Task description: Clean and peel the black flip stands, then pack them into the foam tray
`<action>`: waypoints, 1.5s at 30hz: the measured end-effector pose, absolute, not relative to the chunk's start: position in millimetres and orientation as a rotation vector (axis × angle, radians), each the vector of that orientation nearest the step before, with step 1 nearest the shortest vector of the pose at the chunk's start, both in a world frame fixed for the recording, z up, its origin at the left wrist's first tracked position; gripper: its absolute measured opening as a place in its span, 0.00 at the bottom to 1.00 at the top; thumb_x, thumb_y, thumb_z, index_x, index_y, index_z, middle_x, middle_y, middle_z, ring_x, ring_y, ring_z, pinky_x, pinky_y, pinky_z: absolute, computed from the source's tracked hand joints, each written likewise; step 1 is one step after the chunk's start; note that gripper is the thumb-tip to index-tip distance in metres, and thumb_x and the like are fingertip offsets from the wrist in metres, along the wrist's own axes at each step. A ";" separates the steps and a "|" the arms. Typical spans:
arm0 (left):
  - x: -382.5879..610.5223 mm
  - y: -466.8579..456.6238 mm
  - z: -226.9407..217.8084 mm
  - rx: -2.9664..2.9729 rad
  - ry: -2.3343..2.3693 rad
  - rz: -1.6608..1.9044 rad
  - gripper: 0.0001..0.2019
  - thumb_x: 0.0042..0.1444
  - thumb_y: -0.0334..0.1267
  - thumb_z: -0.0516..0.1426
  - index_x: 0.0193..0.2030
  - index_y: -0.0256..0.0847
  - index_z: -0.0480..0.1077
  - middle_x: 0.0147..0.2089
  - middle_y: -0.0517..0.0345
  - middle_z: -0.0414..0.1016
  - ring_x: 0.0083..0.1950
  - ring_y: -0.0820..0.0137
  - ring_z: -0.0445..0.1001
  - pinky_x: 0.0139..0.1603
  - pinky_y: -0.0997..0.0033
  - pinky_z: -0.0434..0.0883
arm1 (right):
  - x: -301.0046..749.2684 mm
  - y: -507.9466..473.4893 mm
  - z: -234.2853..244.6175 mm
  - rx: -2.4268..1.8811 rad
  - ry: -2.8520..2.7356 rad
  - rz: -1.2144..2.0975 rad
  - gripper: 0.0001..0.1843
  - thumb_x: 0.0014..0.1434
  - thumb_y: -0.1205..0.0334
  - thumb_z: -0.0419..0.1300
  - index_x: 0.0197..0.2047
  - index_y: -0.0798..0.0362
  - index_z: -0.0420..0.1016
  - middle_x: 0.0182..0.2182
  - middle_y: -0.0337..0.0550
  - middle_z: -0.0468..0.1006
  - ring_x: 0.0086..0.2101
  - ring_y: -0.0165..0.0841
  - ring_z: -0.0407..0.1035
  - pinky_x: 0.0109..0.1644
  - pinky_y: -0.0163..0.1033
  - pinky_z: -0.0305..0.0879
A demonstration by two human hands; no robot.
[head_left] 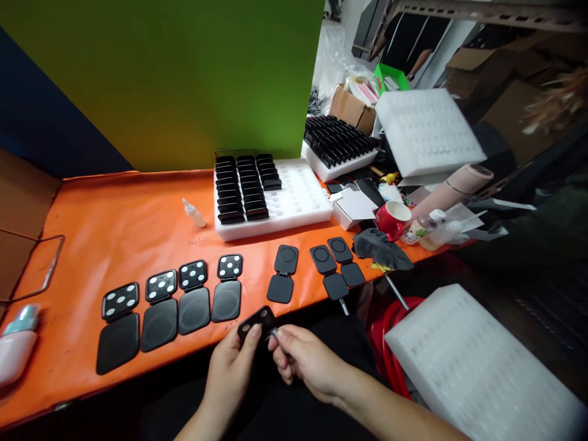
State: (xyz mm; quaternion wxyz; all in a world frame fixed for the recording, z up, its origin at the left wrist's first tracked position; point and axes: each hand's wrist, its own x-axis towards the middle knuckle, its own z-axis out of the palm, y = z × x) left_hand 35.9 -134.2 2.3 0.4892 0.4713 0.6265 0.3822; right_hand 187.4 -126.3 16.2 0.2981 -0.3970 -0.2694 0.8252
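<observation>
My left hand (232,367) grips a small black hinged part (257,321) with pale dots on it, just below the front edge of the orange table mat (114,226). Beside it my right hand (307,360) pinches a small silvery piece (274,334) against that part. On the mat lies a row of several opened black parts: those on the left (160,306) carry white dots, those on the right (331,269) are plain black.
A white foam tray (298,199) half filled with black parts sits behind the row, a small dropper bottle (193,213) to its left. Further right are a second loaded tray (337,147), a red mug (392,218), a dark cloth (381,248) and foam sheets (478,361). A pink device (16,346) lies far left.
</observation>
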 end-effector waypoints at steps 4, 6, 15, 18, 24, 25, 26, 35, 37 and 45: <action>32.9 -138.8 2.4 1.640 1.376 0.945 0.13 0.57 0.36 0.52 0.49 0.45 0.67 0.46 0.59 0.74 0.45 0.70 0.73 0.47 0.74 0.68 | 187.8 -123.1 19.4 -1.092 -0.575 2.228 0.14 0.57 0.53 0.53 0.29 0.55 0.62 0.18 0.31 0.58 0.17 0.20 0.49 0.20 0.29 0.45; 31.2 -140.4 2.5 1.875 1.283 0.940 0.17 0.56 0.31 0.52 0.53 0.48 0.64 0.50 0.59 0.72 0.48 0.71 0.71 0.50 0.74 0.67 | 189.6 -121.5 21.1 -1.061 -0.400 2.291 0.12 0.56 0.55 0.55 0.28 0.55 0.60 0.18 0.31 0.56 0.17 0.20 0.47 0.20 0.28 0.42; 31.5 -143.0 3.2 2.253 1.078 0.913 0.27 0.50 0.21 0.49 0.58 0.42 0.57 0.54 0.54 0.68 0.55 0.69 0.66 0.53 0.70 0.67 | 193.7 -125.0 21.1 -0.932 0.355 2.391 0.10 0.53 0.58 0.57 0.34 0.57 0.67 0.18 0.33 0.64 0.17 0.22 0.57 0.18 0.26 0.44; 35.6 -144.4 2.3 2.224 1.045 0.933 0.28 0.50 0.22 0.49 0.59 0.44 0.56 0.54 0.54 0.68 0.55 0.68 0.66 0.53 0.70 0.67 | 189.8 -126.9 20.3 -0.892 0.401 2.303 0.10 0.53 0.59 0.57 0.31 0.58 0.66 0.17 0.33 0.64 0.16 0.21 0.55 0.17 0.26 0.43; 47.3 -139.3 -1.1 1.791 1.217 0.922 0.17 0.56 0.31 0.51 0.52 0.47 0.65 0.50 0.57 0.72 0.48 0.68 0.72 0.49 0.71 0.69 | 207.6 -133.1 15.1 -0.951 0.193 2.264 0.15 0.55 0.51 0.56 0.28 0.56 0.64 0.15 0.29 0.53 0.16 0.21 0.47 0.19 0.28 0.42; 48.1 -137.2 -2.4 1.672 1.293 0.934 0.14 0.56 0.33 0.51 0.50 0.46 0.67 0.48 0.57 0.73 0.47 0.68 0.73 0.48 0.71 0.69 | 215.4 -135.6 11.8 -0.980 0.074 2.221 0.16 0.54 0.50 0.56 0.28 0.56 0.64 0.16 0.30 0.53 0.17 0.21 0.48 0.20 0.28 0.44; 48.4 -135.0 -4.2 1.561 1.359 0.946 0.13 0.56 0.36 0.51 0.48 0.44 0.68 0.47 0.56 0.74 0.45 0.67 0.73 0.48 0.70 0.69 | 224.3 -138.2 7.2 -1.023 -0.051 2.155 0.16 0.54 0.49 0.57 0.30 0.56 0.64 0.18 0.31 0.55 0.18 0.21 0.49 0.21 0.29 0.46; 44.9 -130.2 -15.7 1.276 1.395 0.876 0.16 0.54 0.45 0.54 0.46 0.39 0.69 0.46 0.54 0.74 0.46 0.64 0.72 0.49 0.68 0.67 | 291.8 -147.8 -53.3 -1.712 -0.613 1.379 0.19 0.52 0.45 0.53 0.32 0.54 0.62 0.19 0.30 0.52 0.18 0.23 0.46 0.21 0.31 0.44; 45.2 -130.5 -15.7 1.283 1.388 0.873 0.17 0.54 0.45 0.54 0.47 0.39 0.69 0.46 0.54 0.74 0.46 0.63 0.72 0.49 0.68 0.67 | 297.2 -146.0 -57.7 -1.766 -0.648 1.286 0.18 0.53 0.45 0.51 0.32 0.53 0.62 0.19 0.30 0.52 0.18 0.24 0.48 0.21 0.31 0.45; 44.0 -131.3 -17.3 1.286 1.376 0.894 0.17 0.53 0.45 0.54 0.48 0.40 0.69 0.45 0.54 0.75 0.45 0.63 0.73 0.47 0.69 0.68 | 323.4 -149.4 -46.9 -2.003 -1.245 0.746 0.16 0.57 0.48 0.50 0.35 0.52 0.68 0.32 0.46 0.69 0.35 0.37 0.64 0.40 0.41 0.57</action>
